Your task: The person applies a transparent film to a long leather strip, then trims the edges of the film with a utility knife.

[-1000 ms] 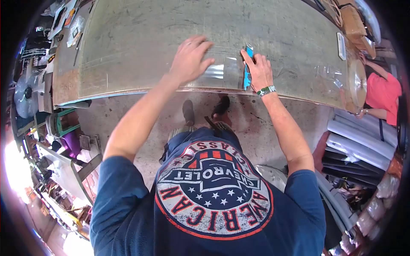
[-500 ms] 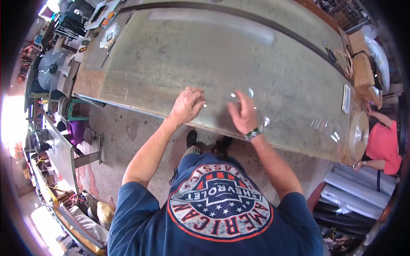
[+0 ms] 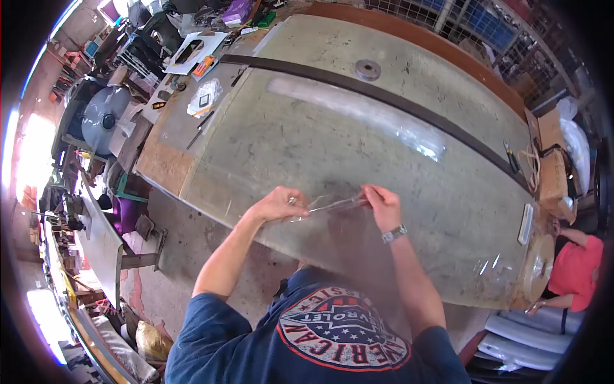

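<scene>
Left hand [image 3: 279, 203] and right hand [image 3: 384, 206] each have a nearly closed grip, fingertips pinching clear film [image 3: 338, 205] between them, above the surface [image 3: 256, 147] near its front edge; the spaced holds probably stop it folding. The shirt [image 3: 339, 329] reads "AMERICAN" and, less clearly, "CHEVROLET". Beyond, a dark strip [image 3: 396, 105] crosses the surface, perhaps as a straight guide, with a spool [image 3: 368, 70] past it.

round metal disc [image 3: 368, 70] beyond dark strip [image 3: 377, 105]

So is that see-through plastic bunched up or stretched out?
Stretched out: the clear plastic spans the gap between the left hand and right hand, with fingers pinching both sides.
</scene>
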Available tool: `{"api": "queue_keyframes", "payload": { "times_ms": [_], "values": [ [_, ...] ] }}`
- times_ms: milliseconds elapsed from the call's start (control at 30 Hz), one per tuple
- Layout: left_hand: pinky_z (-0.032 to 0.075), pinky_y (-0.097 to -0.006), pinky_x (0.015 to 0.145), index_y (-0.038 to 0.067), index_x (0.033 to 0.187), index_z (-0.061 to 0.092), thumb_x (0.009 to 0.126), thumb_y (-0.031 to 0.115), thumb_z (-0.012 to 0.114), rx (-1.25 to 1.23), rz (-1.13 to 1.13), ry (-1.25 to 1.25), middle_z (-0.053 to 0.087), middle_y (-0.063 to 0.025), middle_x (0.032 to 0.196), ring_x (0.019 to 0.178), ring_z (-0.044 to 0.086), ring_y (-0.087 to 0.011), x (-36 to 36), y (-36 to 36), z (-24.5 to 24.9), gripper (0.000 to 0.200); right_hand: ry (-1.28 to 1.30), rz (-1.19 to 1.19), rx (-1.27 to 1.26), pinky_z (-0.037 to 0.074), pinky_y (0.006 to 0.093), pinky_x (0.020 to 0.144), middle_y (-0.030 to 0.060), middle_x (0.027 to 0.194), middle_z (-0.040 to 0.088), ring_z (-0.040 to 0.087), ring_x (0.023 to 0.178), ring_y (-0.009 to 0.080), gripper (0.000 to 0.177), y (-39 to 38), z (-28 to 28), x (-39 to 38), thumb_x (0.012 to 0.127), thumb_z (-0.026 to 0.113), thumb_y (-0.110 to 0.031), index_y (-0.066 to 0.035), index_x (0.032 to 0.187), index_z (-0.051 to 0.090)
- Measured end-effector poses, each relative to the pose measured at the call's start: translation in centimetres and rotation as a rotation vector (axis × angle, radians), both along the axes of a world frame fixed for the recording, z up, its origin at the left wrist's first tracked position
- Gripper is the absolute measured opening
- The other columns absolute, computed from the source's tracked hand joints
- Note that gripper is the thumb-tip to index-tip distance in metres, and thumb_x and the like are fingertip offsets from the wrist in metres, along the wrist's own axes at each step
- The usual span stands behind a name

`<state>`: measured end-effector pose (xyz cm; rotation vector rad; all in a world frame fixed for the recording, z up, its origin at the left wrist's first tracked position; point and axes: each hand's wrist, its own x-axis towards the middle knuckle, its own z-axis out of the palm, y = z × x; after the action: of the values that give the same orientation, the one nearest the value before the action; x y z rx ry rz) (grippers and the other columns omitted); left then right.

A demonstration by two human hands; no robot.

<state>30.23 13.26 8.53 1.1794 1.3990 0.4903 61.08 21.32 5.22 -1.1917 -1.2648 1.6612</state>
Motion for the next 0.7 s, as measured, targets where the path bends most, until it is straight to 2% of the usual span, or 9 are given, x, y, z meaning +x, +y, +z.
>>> {"api": "queue_keyframes", "payload": {
  "times_ms": [100, 200, 300, 333, 400, 567, 633, 700],
  "values": [
    [0.047, -0.0254, 0.056, 0.002, 0.094, 0.073, 0.085, 0.014, 0.084, -0.041, -0.063, -0.066, 0.066, -0.0002, 0.076, 0.065, 0.060, -0.0082, -6.6, 1.4, -0.7, 0.019, -0.096, -0.157, 0.000, 0.055, 0.0246, 0.071, 0.0053, 0.101, 0.076, 0.071, 0.082, 0.0110, 0.027, 3.4, 0.8, 1.1, 0.102, 0.067, -0.022, 0.000, 0.115, 0.074],
    [0.046, -0.0238, 0.057, 0.002, 0.092, 0.074, 0.084, 0.014, 0.084, -0.114, -0.005, -0.015, 0.067, 0.0000, 0.078, 0.069, 0.061, -0.0080, -11.4, 3.6, 0.0, 0.018, -0.061, -0.316, -0.074, 0.056, 0.0252, 0.069, 0.0067, 0.104, 0.077, 0.072, 0.082, 0.0122, 0.025, 6.6, 1.2, 3.1, 0.101, 0.069, -0.020, -0.001, 0.117, 0.074],
    [0.049, -0.0247, 0.062, 0.002, 0.091, 0.074, 0.082, 0.013, 0.085, -0.131, -0.024, 0.027, 0.068, -0.0006, 0.079, 0.072, 0.062, -0.0088, -14.8, 8.1, 1.1, 0.019, 0.090, -0.447, -0.154, 0.056, 0.0262, 0.067, 0.0077, 0.103, 0.077, 0.073, 0.083, 0.0138, 0.023, 9.0, 1.0, 5.2, 0.099, 0.070, -0.018, -0.002, 0.116, 0.074],
    [0.049, -0.0253, 0.064, 0.002, 0.091, 0.074, 0.082, 0.013, 0.086, -0.088, -0.068, 0.063, 0.069, -0.0006, 0.080, 0.073, 0.062, -0.0091, -15.9, 9.9, 1.2, 0.019, 0.091, -0.466, -0.146, 0.056, 0.0271, 0.064, 0.0070, 0.096, 0.077, 0.072, 0.078, 0.0146, 0.019, 9.8, 1.5, 5.5, 0.099, 0.070, -0.017, -0.003, 0.111, 0.074],
    [0.051, -0.0265, 0.068, 0.002, 0.092, 0.074, 0.080, 0.013, 0.087, -0.003, -0.160, 0.132, 0.069, -0.0007, 0.081, 0.075, 0.063, -0.0097, -17.8, 13.9, 1.2, 0.020, 0.010, -0.515, -0.089, 0.055, 0.0269, 0.063, 0.0059, 0.091, 0.075, 0.070, 0.074, 0.0143, 0.017, 12.0, 1.0, 7.3, 0.098, 0.071, -0.017, -0.004, 0.108, 0.073],
    [0.052, -0.0291, 0.075, 0.004, 0.088, 0.075, 0.079, 0.013, 0.085, 0.105, -0.179, 0.211, 0.070, -0.0007, 0.081, 0.080, 0.064, -0.0104, -21.2, 24.7, 2.6, 0.017, -0.100, -0.644, 0.067, 0.050, 0.0262, 0.063, 0.0026, 0.085, 0.072, 0.064, 0.071, 0.0107, 0.015, 19.2, 0.8, 12.2, 0.096, 0.074, -0.018, -0.005, 0.103, 0.072],
    [0.050, -0.0284, 0.072, 0.003, 0.086, 0.075, 0.082, 0.012, 0.082, 0.075, -0.074, 0.228, 0.070, 0.0000, 0.081, 0.078, 0.064, -0.0097, -22.0, 28.5, 2.7, 0.013, -0.236, -0.740, 0.084, 0.049, 0.0255, 0.062, 0.0012, 0.085, 0.072, 0.064, 0.072, 0.0095, 0.013, 22.3, -0.1, 14.2, 0.095, 0.075, -0.019, -0.007, 0.102, 0.073],
    [0.048, -0.0270, 0.068, 0.003, 0.088, 0.074, 0.084, 0.011, 0.080, 0.232, 0.021, 0.307, 0.069, 0.0012, 0.080, 0.074, 0.061, -0.0085, -23.2, 31.7, 0.3, 0.011, -0.367, -0.802, 0.091, 0.047, 0.0246, 0.061, -0.0002, 0.085, 0.072, 0.063, 0.073, 0.0085, 0.012, 24.5, -1.5, 15.6, 0.094, 0.076, -0.019, -0.009, 0.100, 0.074]
  ]
}}
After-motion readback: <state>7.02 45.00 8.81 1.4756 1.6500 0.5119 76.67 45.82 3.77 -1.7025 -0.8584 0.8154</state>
